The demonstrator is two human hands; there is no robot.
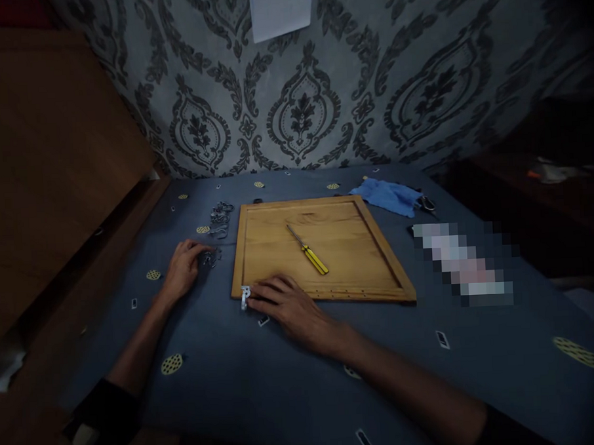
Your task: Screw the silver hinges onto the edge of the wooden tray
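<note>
A framed wooden panel [273,243] lies flat on the table, with several small holes along its near edge. At its near left corner sits a small silver metal hinge [244,297], partly over the edge. My right hand [296,314] holds the hinge with its fingertips, the palm low by the panel's near edge. To the left of the panel, my left hand [183,270] reaches to a little pile of small screws [211,258], its index finger stretched over them; no screw shows clearly between the fingers. On the panel rests a screwdriver [315,256] with a yellow handle.
Beyond the screws lie several metal pieces [220,216] in a heap. A blue cloth [387,195] is behind the panel's far right corner. Right of the panel is a blurred-out item [461,261]. A patterned wall [302,111] closes the far side; a wooden cabinet [51,128] stands left.
</note>
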